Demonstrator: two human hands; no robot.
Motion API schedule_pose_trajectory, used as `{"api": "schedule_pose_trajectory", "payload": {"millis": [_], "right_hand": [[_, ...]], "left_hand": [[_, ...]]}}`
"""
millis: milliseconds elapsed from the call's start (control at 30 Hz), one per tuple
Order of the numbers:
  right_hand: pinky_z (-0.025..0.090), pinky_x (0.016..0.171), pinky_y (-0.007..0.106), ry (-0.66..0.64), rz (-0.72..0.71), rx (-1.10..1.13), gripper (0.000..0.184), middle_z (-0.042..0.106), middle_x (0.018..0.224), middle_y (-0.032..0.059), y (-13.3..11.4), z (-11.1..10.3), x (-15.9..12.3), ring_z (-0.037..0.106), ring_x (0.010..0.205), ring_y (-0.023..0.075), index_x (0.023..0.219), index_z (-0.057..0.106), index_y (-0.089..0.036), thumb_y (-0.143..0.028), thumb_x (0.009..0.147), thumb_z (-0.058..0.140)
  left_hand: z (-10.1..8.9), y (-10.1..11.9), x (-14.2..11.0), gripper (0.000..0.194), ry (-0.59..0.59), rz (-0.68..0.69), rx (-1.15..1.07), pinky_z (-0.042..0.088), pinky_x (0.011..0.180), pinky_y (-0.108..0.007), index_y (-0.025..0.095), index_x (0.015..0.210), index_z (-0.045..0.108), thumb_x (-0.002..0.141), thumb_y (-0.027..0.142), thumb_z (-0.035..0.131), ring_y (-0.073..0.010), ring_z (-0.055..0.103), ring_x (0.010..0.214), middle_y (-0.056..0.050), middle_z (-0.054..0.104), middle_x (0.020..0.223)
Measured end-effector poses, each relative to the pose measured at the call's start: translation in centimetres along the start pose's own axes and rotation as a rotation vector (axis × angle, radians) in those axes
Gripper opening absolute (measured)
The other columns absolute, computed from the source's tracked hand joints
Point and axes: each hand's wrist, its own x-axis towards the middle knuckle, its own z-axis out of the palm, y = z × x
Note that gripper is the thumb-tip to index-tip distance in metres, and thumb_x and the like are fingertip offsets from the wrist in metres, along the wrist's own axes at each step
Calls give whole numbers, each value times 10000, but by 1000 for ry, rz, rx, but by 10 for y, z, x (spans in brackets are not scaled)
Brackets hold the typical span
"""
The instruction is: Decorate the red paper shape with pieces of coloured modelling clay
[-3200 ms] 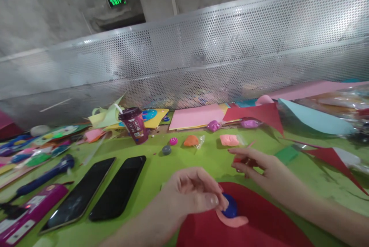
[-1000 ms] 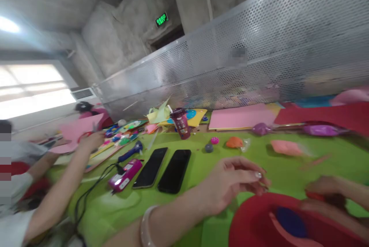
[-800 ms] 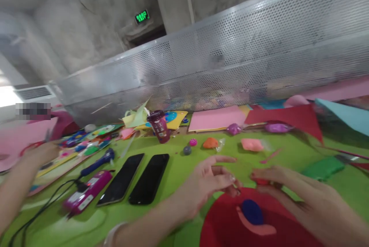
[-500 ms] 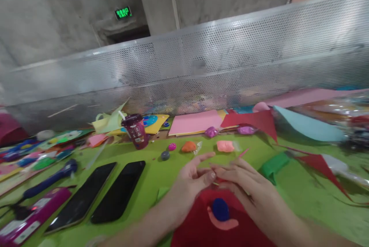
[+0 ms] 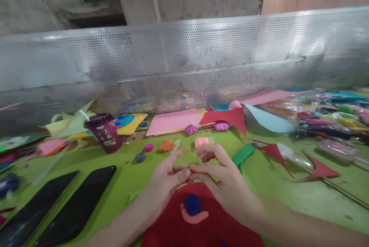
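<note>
My left hand (image 5: 167,179) and my right hand (image 5: 221,179) meet above a red felt piece (image 5: 201,227) on the green table (image 5: 302,197). Their fingertips pinch a small red lump of clay (image 5: 191,171) between them; my left index finger sticks up. On the felt, just below the hands, sits a blue clay ball (image 5: 192,204) resting on a curved pink clay strip (image 5: 193,217).
Two black phones (image 5: 60,204) lie at the left. A dark purple cup (image 5: 104,133) stands behind them. Clay lumps in orange (image 5: 166,146), pink (image 5: 201,141) and grey (image 5: 140,157) lie mid-table. Coloured paper sheets (image 5: 173,120), red triangles (image 5: 319,168) and a perforated metal screen (image 5: 201,58) are beyond.
The view swung from the left back to the table's middle. My hands came together over the red felt, and both now pinch the red clay lump.
</note>
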Motion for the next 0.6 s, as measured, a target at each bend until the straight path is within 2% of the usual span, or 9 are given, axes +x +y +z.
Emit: {"api": "schedule_pose_trajectory", "payload": {"millis": [200,433,600], "right_hand": [[508,795,335,-71,41,-1,166,521,956,74,-10,-6,2,530,932,179,830,657,-186,-93,825,520],[505,760,285,-18,215,43,131,513,915,37,-6,-9,5,544,898,164,755,638,-231,-155,820,552],[490,774,277,30,287,34,73,518,941,32,3,-10,7,546,894,154,783,631,-236,-222,824,572]], "left_hand": [[7,9,-8,634,54,-26,83,421,779,-279,146,1180,453,628,192,761,-140,619,705,18,659,659],[7,10,-11,577,152,-19,112,417,707,-238,167,1112,495,607,183,774,-112,595,634,50,623,594],[6,13,-14,504,175,-24,171,428,756,-256,163,1079,538,629,214,759,-130,621,676,32,649,607]]}}
